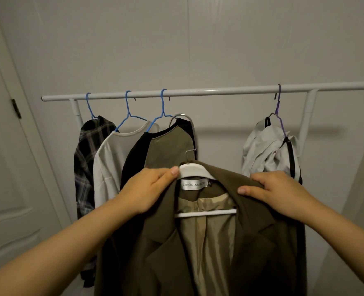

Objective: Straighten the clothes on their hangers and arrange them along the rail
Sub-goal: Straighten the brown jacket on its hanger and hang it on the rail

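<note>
My left grip (149,189) and right grip (277,190) each pinch a shoulder of the olive coat (251,242) on its white hanger (195,170), held below the white rail (198,91). Four garments hang before a grey wall (198,39); a door (5,167) stands left.

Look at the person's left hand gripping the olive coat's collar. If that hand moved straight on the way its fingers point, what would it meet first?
The left hand points rightward and slightly up, its fingertips already at the white hanger inside the olive coat. The hanger's neck would likely be met first; depth is unclear.
</note>
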